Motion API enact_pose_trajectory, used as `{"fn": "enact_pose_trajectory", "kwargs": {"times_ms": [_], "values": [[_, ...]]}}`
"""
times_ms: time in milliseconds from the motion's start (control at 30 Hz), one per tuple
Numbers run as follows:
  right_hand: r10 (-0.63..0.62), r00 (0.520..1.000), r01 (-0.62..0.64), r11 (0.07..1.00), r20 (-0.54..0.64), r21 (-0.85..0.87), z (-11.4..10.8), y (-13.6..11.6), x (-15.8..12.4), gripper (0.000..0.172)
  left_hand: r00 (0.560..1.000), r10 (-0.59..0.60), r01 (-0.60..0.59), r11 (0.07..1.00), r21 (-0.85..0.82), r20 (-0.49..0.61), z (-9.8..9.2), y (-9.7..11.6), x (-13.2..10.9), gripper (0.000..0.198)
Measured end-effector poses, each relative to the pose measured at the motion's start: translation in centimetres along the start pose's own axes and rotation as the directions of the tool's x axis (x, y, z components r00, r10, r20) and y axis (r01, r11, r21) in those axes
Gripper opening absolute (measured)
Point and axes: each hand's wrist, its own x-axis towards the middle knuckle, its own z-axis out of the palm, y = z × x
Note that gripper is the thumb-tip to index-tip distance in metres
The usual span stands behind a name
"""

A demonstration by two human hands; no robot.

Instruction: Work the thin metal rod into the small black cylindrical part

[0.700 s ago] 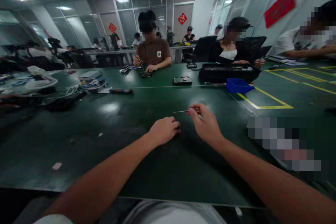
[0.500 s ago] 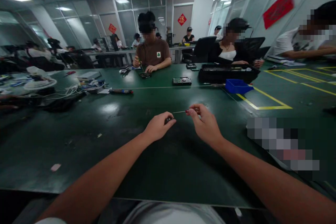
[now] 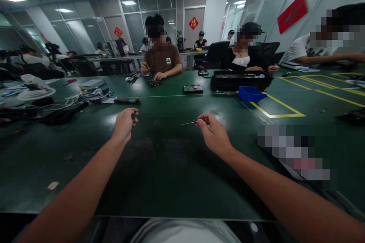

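My right hand [image 3: 212, 131] is closed on a thin screwdriver [image 3: 190, 122] with a reddish handle, its slim metal shaft pointing left just above the green table [image 3: 159, 159]. Out to the left, my left hand [image 3: 124, 122] is raised a little over the table with its fingers pinched on a small dark part [image 3: 133, 115] that is too small to name. The two hands are well apart.
A dark pen-like tool [image 3: 127, 100] lies beyond my left hand. Cables and clutter [image 3: 71, 100] sit at the far left. A circuit board [image 3: 193, 89], a black tray [image 3: 241, 79] and a blue bin [image 3: 250, 93] lie farther back. Other people sit across the table.
My left hand lifted a small dark part from beside the screwdriver tip and carried it left and away. My right hand stayed on the screwdriver. The view shifted slightly.
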Motion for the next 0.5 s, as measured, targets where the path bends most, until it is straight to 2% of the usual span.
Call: {"fn": "enact_pose_trajectory", "kwargs": {"times_ms": [67, 167, 333, 500], "values": [[0.003, 1.000, -0.003, 1.000, 0.009, -0.004, -0.1, -0.1, 0.0, 0.016, 0.993, -0.078, 0.073, 0.996, -0.056, -0.088, -2.3, 0.5, 0.8, 0.014], [0.013, 1.000, -0.013, 1.000, 0.017, -0.007, -0.1, -0.1, 0.1, 0.016, 0.975, -0.134, 0.123, 0.989, -0.077, -0.176, -6.1, 1.4, 1.2, 0.008], [0.022, 0.999, -0.023, 1.000, 0.026, 0.012, 0.0, 0.0, 0.1, 0.016, 0.927, -0.145, 0.125, 0.989, -0.081, -0.345, -12.6, 2.8, 1.2, 0.010], [0.035, 0.999, -0.035, 0.999, 0.039, -0.005, 0.1, -0.1, 0.0, 0.017, 0.867, -0.151, 0.134, 0.989, -0.070, -0.476, -18.9, 2.1, 1.5, 0.014]]}}
